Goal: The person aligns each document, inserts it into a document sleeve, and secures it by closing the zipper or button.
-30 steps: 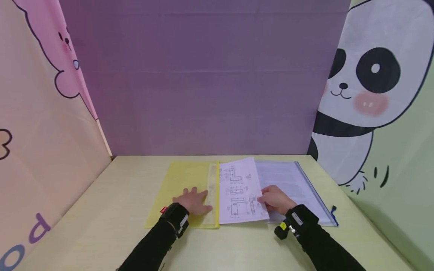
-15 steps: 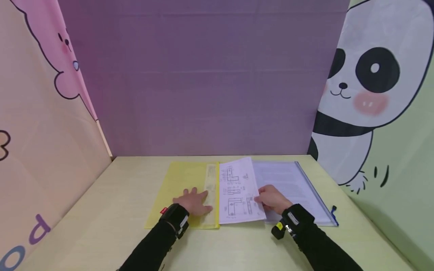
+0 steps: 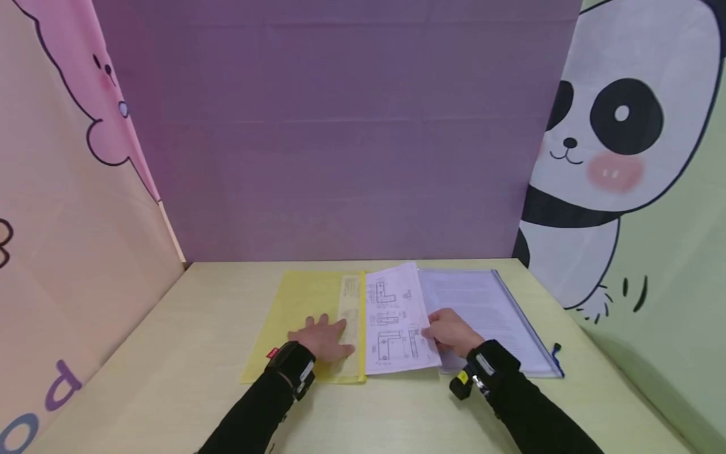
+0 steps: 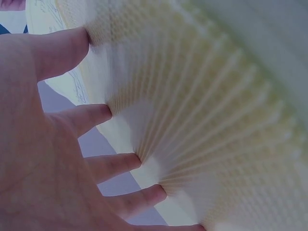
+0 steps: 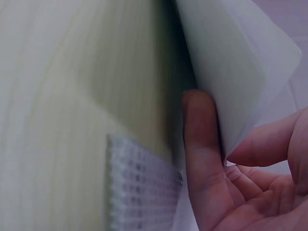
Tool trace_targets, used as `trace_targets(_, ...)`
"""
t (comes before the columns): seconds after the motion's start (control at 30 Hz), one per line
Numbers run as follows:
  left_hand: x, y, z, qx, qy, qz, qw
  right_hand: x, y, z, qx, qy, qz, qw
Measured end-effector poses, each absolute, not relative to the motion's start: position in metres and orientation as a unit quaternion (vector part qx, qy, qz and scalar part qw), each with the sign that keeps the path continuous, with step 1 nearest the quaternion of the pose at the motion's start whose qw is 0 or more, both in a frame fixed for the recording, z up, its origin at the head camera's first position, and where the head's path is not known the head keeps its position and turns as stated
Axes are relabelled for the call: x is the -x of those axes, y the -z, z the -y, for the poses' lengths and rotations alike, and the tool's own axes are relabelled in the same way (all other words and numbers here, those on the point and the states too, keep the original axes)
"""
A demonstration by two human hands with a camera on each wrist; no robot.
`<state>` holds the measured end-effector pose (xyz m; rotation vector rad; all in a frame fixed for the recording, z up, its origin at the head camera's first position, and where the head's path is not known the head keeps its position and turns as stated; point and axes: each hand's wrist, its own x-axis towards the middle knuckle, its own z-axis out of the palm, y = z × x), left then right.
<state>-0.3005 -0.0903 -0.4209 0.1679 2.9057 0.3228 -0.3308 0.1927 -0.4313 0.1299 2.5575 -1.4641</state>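
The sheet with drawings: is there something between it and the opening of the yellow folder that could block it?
Nothing visible blocks it. The sheet with drawings, pinched by the right hand, already lies against the yellow folder. The left hand presses flat on the folder beside the sheet's edge, not across it.

A yellow folder point(image 3: 306, 309) is laid on the pale yellowish worktop point(image 3: 170, 378); a white sheet point(image 3: 397, 321) is printed with black line drawings, and a blue-edged clear sleeve point(image 3: 499, 315) is seen beside it.
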Motion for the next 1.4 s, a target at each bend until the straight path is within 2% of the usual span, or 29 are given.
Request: trace_targets(1.4,0.295,0.418,0.09,-0.055,-0.101,-0.989,0.095,0.331,0.433,-0.165,-0.032,0.479,-0.872,0.098)
